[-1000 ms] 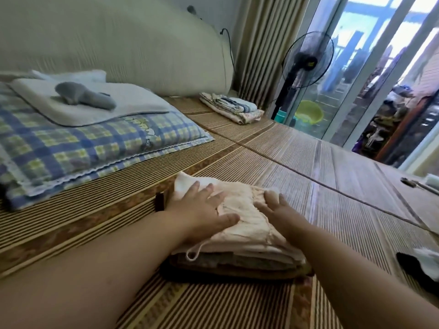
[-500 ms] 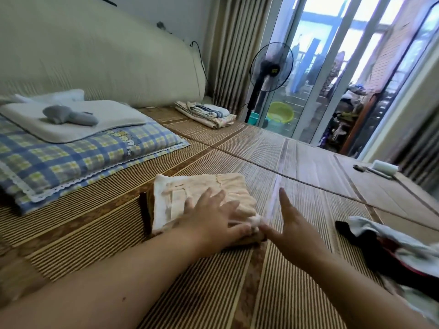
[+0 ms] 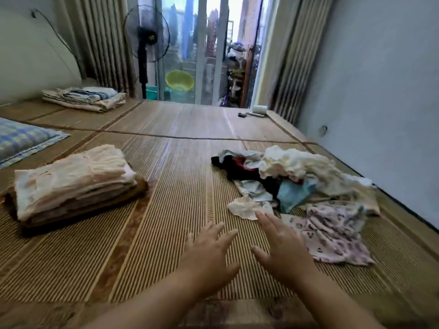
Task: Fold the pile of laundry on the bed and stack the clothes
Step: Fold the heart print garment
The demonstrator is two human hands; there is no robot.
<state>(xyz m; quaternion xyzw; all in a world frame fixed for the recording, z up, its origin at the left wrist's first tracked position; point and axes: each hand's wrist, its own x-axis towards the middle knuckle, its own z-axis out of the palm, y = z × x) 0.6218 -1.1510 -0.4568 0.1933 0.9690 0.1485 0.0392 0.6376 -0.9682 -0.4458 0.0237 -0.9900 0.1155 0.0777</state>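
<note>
Hovering over the bed (image 3: 171, 205), our left hand (image 3: 209, 255) and right hand (image 3: 282, 250) hold nothing, each grip wide, just beside the laundry pile (image 3: 297, 176); the folded stack (image 3: 71, 181) lies well left.

Ribbed woven mat (image 3: 171, 233) with slight sheen, soft crumpled cloth laundry pile (image 3: 299, 184), crinkled cotton folded stack (image 3: 71, 184)

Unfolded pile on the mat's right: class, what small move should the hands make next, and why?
Probably the right hand should reach forward and pinch the small pale garment at the near edge of the pile. It and the left hand are open and empty; its fingertips lie at that garment's edge, and the folded stack lies apart to the left.
</note>
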